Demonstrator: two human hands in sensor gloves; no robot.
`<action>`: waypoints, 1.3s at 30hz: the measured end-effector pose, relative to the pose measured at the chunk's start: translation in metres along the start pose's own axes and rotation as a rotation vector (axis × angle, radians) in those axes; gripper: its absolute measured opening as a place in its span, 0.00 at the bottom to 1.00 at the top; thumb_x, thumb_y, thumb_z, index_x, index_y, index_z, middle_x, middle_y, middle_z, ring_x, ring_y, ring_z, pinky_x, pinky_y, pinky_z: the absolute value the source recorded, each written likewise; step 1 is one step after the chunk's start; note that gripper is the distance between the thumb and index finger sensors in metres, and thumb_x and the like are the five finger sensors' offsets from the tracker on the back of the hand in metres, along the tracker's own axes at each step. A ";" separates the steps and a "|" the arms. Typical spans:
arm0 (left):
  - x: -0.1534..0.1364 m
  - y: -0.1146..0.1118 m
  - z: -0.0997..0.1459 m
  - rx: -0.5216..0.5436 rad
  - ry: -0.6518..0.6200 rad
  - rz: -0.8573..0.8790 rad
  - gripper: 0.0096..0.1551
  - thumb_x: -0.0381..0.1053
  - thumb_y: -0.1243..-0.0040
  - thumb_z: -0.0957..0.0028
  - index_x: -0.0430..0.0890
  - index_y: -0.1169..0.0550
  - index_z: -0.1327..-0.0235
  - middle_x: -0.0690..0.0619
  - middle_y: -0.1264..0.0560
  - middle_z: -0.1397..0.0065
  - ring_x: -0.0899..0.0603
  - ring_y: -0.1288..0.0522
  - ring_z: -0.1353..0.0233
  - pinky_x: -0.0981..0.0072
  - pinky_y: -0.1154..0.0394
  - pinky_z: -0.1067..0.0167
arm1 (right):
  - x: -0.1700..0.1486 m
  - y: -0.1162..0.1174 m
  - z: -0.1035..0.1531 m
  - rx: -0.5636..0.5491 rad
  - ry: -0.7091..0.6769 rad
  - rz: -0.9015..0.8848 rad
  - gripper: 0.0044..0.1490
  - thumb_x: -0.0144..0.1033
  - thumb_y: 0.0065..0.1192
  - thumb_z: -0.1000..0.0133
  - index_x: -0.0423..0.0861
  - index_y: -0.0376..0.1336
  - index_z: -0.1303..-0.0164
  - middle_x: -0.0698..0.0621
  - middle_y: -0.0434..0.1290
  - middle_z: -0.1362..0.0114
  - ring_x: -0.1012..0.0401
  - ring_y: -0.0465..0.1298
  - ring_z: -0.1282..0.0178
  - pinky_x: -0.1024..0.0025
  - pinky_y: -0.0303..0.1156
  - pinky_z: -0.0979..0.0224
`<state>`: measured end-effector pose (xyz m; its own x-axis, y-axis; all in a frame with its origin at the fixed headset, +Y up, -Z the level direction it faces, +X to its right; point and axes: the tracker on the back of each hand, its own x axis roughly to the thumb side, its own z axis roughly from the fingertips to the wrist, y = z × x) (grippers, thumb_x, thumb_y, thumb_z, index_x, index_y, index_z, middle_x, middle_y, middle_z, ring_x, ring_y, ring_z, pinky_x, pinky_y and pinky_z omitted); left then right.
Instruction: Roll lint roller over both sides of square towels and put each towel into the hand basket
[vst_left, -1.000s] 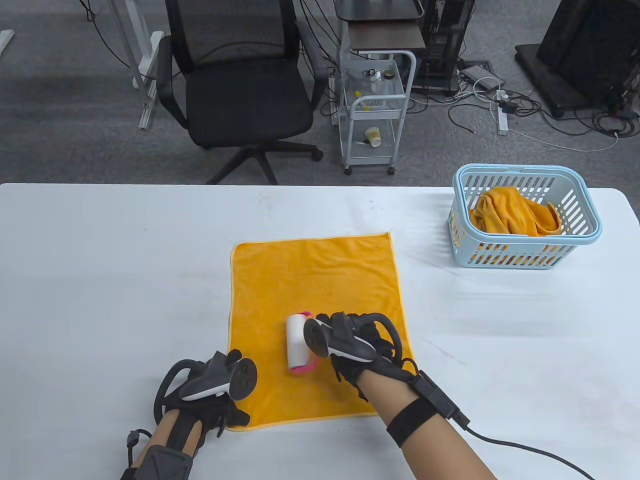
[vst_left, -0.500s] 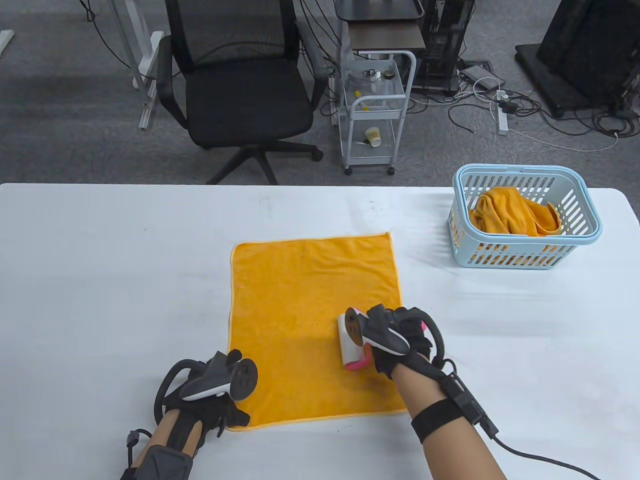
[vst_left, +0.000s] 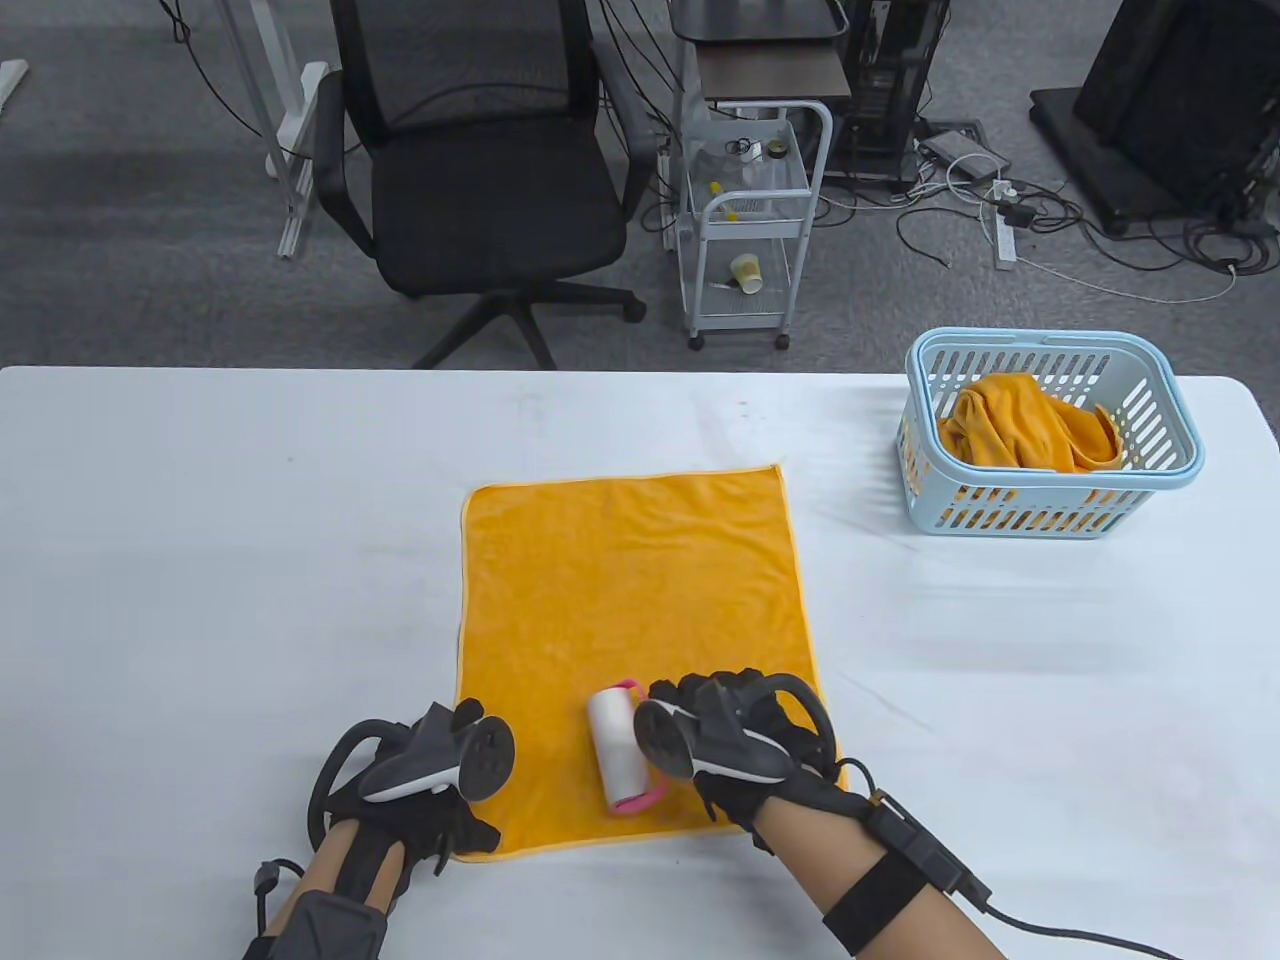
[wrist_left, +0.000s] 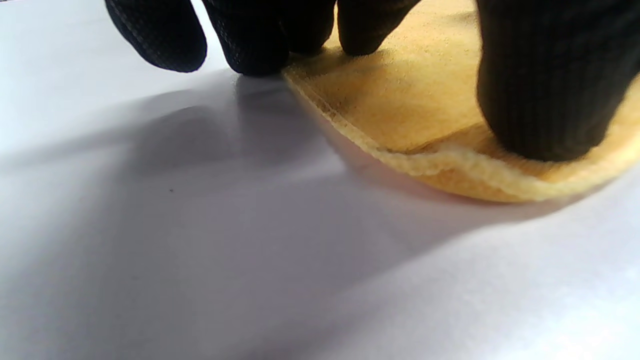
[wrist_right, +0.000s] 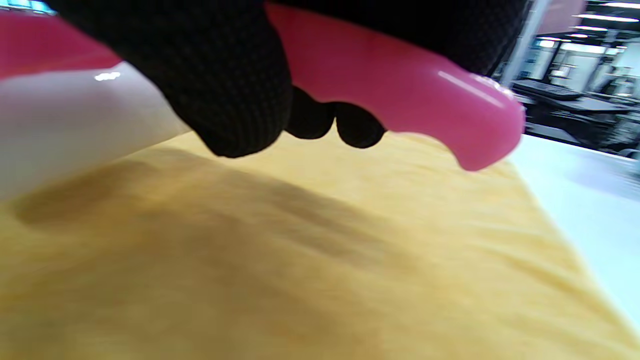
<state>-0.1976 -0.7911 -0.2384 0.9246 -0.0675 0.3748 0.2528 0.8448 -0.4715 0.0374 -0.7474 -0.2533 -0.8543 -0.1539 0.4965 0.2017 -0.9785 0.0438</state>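
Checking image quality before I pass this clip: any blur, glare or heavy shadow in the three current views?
Table view: sharp and evenly lit, with soft shadows beside the left hand and right hand. Left wrist view: a broad hand shadow on the table; towel edge fairly crisp. Right wrist view: lint roller handle shows glare streaks, the towel is soft, and the background is blurred.

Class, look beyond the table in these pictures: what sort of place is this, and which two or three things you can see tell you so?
Probably an office or lab workspace: a black office chair on grey carpet, a white wheeled cart holding small supplies, and a power strip amid loose cables.
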 end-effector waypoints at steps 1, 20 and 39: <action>0.000 0.000 0.000 0.000 0.000 0.001 0.61 0.72 0.29 0.68 0.54 0.41 0.22 0.45 0.50 0.12 0.31 0.40 0.16 0.28 0.39 0.27 | 0.006 0.001 0.000 0.003 -0.016 0.006 0.40 0.36 0.77 0.48 0.53 0.62 0.25 0.48 0.73 0.27 0.46 0.77 0.30 0.42 0.73 0.31; -0.001 0.000 0.000 -0.002 0.003 0.006 0.61 0.72 0.28 0.68 0.54 0.41 0.22 0.45 0.50 0.12 0.31 0.40 0.16 0.28 0.39 0.27 | -0.128 0.036 0.048 0.087 0.299 -0.007 0.38 0.30 0.78 0.48 0.54 0.64 0.27 0.48 0.75 0.29 0.45 0.76 0.31 0.38 0.69 0.30; -0.002 0.000 0.000 -0.002 0.002 0.008 0.61 0.72 0.29 0.67 0.54 0.42 0.22 0.46 0.50 0.12 0.32 0.41 0.16 0.28 0.39 0.27 | -0.212 0.037 0.087 -0.170 0.843 -0.139 0.44 0.38 0.78 0.48 0.44 0.61 0.23 0.43 0.74 0.29 0.45 0.81 0.36 0.46 0.78 0.39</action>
<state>-0.1999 -0.7909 -0.2391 0.9274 -0.0618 0.3690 0.2457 0.8443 -0.4761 0.2673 -0.7391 -0.2818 -0.9494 -0.0162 -0.3137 0.0523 -0.9929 -0.1070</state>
